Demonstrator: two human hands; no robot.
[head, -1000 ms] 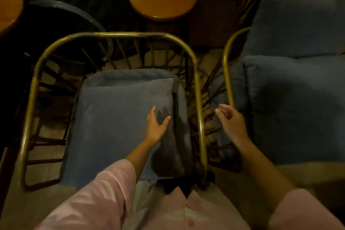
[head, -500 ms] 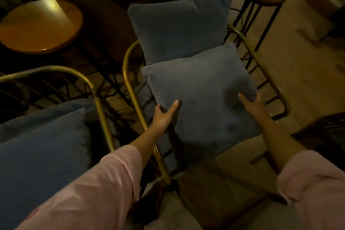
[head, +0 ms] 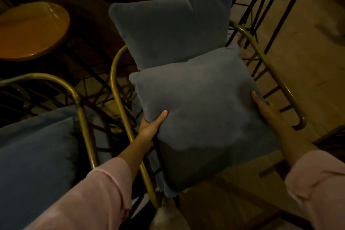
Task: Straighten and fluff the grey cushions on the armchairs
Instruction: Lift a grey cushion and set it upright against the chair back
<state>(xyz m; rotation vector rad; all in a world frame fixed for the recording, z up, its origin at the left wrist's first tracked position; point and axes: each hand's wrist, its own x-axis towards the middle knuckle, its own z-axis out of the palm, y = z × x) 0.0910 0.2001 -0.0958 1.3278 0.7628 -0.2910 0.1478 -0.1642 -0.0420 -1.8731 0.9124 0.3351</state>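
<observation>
While we hold the square grey fabric seat cushion by its two side edges, it lies across the seat of the brass-coloured tubular metal armchair, its far edge touching the matching grey back cushion that leans upright against the chair back. Our left hand is closed on the cushion's left edge, thumb on top and the fingers tucked out of sight beneath; our right hand lies flat against the right edge with the fingers spread, and we cannot tell whether it grips or only presses. A second grey cushion sits in the neighbouring brass-framed armchair at our left, and round wooden stools stand behind the chairs. We judge that we are about to lift or shake this cushion to plump it. The near corner already overhangs the front of the seat, so a pull towards us could tip it off onto the wooden floor. If the right hand is only pressing, an uneven lift could twist the cushion and leave it crooked. A hard upward shake might knock the back cushion, which could topple forward or slip sideways over the low arm rail. The light is dim, so we could also misjudge whether the edges sit square to the frame.
</observation>
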